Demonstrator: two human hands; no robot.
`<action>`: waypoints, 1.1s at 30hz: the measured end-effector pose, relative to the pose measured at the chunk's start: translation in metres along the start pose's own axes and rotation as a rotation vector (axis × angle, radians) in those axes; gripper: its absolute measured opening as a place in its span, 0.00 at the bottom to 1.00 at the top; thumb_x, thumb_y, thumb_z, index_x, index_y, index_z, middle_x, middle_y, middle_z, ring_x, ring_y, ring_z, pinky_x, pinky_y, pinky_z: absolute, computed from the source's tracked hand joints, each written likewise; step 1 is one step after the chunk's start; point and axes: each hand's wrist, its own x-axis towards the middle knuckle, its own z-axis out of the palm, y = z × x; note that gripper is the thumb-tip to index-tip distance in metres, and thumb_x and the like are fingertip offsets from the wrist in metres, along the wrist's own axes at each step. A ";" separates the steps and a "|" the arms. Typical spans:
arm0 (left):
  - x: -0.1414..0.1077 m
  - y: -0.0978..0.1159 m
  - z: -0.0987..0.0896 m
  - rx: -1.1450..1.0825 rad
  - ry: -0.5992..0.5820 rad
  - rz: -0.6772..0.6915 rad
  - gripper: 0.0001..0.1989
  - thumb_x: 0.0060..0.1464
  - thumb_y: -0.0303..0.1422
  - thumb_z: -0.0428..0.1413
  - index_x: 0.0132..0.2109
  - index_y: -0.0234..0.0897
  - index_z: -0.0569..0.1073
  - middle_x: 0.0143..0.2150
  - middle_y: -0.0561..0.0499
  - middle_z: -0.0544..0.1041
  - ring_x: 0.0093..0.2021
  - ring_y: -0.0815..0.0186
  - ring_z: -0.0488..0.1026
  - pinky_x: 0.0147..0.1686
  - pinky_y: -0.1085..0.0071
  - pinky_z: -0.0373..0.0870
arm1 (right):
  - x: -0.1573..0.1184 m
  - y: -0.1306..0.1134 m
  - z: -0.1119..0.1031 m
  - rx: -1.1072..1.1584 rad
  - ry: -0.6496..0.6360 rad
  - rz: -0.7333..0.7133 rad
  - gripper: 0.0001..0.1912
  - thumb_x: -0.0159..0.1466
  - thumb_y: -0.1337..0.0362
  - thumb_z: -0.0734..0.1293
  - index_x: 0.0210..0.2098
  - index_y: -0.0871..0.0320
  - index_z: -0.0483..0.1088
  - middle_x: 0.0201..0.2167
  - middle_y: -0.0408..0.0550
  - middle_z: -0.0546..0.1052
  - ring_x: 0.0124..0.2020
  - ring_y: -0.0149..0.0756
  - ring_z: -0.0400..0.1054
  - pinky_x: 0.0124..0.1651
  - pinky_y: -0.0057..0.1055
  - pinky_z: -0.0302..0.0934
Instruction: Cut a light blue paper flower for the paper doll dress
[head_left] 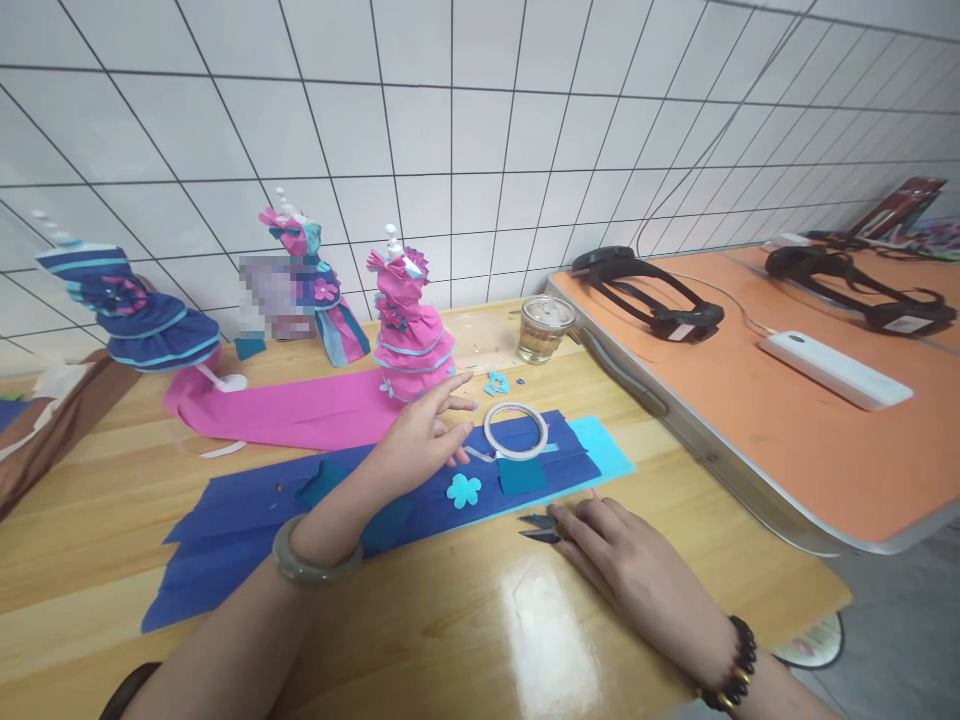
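Observation:
My left hand [424,435] is over the dark blue crepe paper [255,520], fingers apart and holding nothing, just left of a roll of white tape [489,440]. A light blue paper flower [463,490] lies on the blue paper below it, near a teal paper square [523,477]. At the table's front, my right hand [619,550] is closed around small dark scissors [541,528], whose blades point left and stand slightly apart. The pink dress form [412,330] stands just behind my left hand.
Two more dress forms, one blue [150,310] and one multicoloured [326,290], stand at the back left by pink paper [300,410]. A glass of liquid [545,330] is at the back. An orange table [787,440] on the right bears black headsets [667,300] and a white power bank [836,370].

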 end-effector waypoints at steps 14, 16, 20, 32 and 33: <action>-0.013 0.036 -0.006 -0.017 0.037 0.062 0.23 0.51 0.30 0.51 0.55 0.38 0.60 0.43 0.45 0.71 0.24 0.73 0.71 0.24 0.75 0.69 | 0.037 -0.005 -0.033 0.240 0.153 -0.056 0.13 0.63 0.64 0.57 0.45 0.56 0.66 0.37 0.52 0.71 0.37 0.36 0.66 0.38 0.33 0.63; -0.015 0.040 -0.005 -0.157 0.012 0.045 0.24 0.50 0.30 0.52 0.55 0.38 0.59 0.40 0.45 0.72 0.23 0.74 0.70 0.21 0.76 0.67 | 0.053 -0.008 -0.045 0.335 0.263 -0.080 0.12 0.62 0.65 0.58 0.44 0.56 0.65 0.37 0.51 0.71 0.38 0.36 0.66 0.38 0.33 0.63; -0.019 0.050 -0.006 -0.317 0.036 0.033 0.24 0.49 0.29 0.53 0.54 0.39 0.58 0.37 0.48 0.72 0.20 0.74 0.68 0.17 0.78 0.64 | 0.086 -0.019 -0.067 0.438 0.422 -0.146 0.09 0.60 0.65 0.60 0.41 0.56 0.65 0.34 0.50 0.71 0.37 0.36 0.66 0.38 0.34 0.63; -0.026 0.060 -0.014 -0.411 0.148 0.008 0.24 0.50 0.30 0.53 0.54 0.38 0.58 0.35 0.47 0.73 0.19 0.74 0.67 0.16 0.78 0.61 | 0.130 -0.036 -0.085 0.348 0.348 -0.259 0.11 0.60 0.63 0.61 0.42 0.58 0.65 0.38 0.51 0.70 0.41 0.39 0.64 0.43 0.38 0.60; -0.026 0.060 -0.014 -0.408 0.148 0.004 0.24 0.50 0.30 0.53 0.54 0.38 0.58 0.34 0.47 0.73 0.19 0.74 0.67 0.16 0.78 0.61 | 0.130 -0.035 -0.086 0.354 0.350 -0.260 0.09 0.60 0.63 0.61 0.40 0.58 0.66 0.37 0.51 0.70 0.40 0.38 0.64 0.42 0.37 0.60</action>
